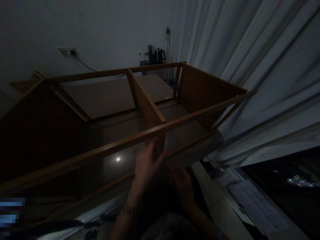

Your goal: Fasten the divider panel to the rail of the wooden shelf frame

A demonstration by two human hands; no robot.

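Observation:
A large brown wooden frame (112,146) with solid end panels and a middle divider (147,101) lies on a pale, shiny padded surface (110,168). My left hand (146,163) is at the short upright post (162,140) below the near rail, where the divider meets it. Its fingers go behind the post and its thumb lies on the near side. Lower and to the right, my right hand (182,185) hangs in front of the padded edge, apart from the frame. Its fingers are curled, and the dim light hides whatever may be in them.
White curtains (250,60) hang along the right side. A black kettle (159,55) stands on a small table by the back wall. A cord runs from the wall socket (68,51). Papers (255,203) lie at the lower right beside a dark glossy surface (295,173).

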